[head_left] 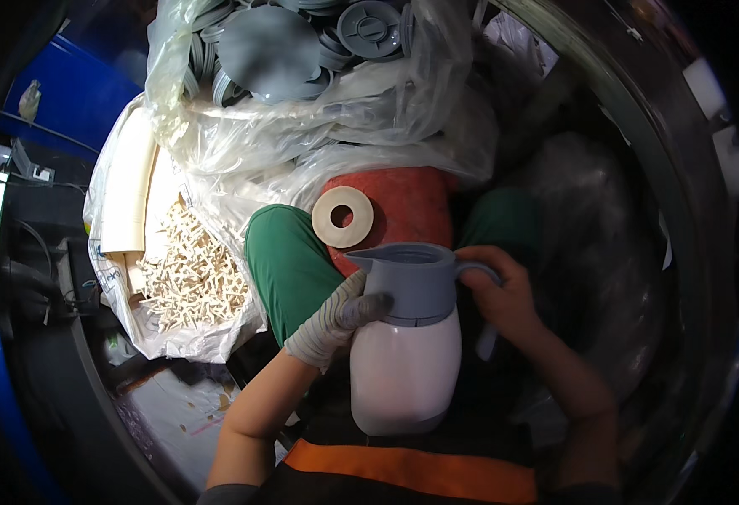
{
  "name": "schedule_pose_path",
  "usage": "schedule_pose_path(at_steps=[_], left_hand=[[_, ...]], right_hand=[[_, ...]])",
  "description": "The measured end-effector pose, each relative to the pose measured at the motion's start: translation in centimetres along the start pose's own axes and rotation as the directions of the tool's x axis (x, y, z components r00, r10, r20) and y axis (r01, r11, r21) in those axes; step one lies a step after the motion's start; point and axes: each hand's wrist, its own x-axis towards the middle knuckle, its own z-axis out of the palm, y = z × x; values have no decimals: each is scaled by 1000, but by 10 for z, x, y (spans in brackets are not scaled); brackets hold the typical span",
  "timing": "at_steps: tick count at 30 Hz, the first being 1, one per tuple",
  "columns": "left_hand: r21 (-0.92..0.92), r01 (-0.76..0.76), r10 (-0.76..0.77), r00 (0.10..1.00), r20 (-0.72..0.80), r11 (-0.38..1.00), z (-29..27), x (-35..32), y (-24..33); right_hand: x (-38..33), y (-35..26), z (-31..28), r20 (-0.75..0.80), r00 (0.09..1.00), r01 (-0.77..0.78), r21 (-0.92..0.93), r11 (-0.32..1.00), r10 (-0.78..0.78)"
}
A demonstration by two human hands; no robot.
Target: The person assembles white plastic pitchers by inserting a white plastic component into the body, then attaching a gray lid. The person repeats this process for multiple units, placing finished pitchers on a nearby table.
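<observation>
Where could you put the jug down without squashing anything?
Little bare room shows. One free patch is the red surface right of the cream ring, ahead of the jug. The left is crowded by a bag of small cream pieces; the top by a bag of grey lids.

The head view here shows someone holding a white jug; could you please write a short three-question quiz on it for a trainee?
1. True or false: the left hand wears a knitted glove.
2. Which hand grips the handle of the white jug? A) the left hand B) the right hand C) neither
3. Fill in: the cream ring lies on a ____ stool seat beyond the jug's grey collar.

Key:
1. True; its fingers rest against the collar.
2. B; the bare right hand holds the handle.
3. Red.
</observation>
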Motion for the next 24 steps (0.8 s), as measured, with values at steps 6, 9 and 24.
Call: schedule_pose_path(at_steps=[6,9,24], left_hand=[[129,17,-18,1000,4,991,-7,-2,-2],[168,-10,5,1000,31,986,-3,-3,-6],[975,174,497,864,-83,-139,-95,82,2]], right_hand=[[-1,8,0,46,996,82,-73,994,-79],[-1,3,-8,121,991,-50,-85,995,60],[0,-70,-49,237,904,-350,-73,934,357]])
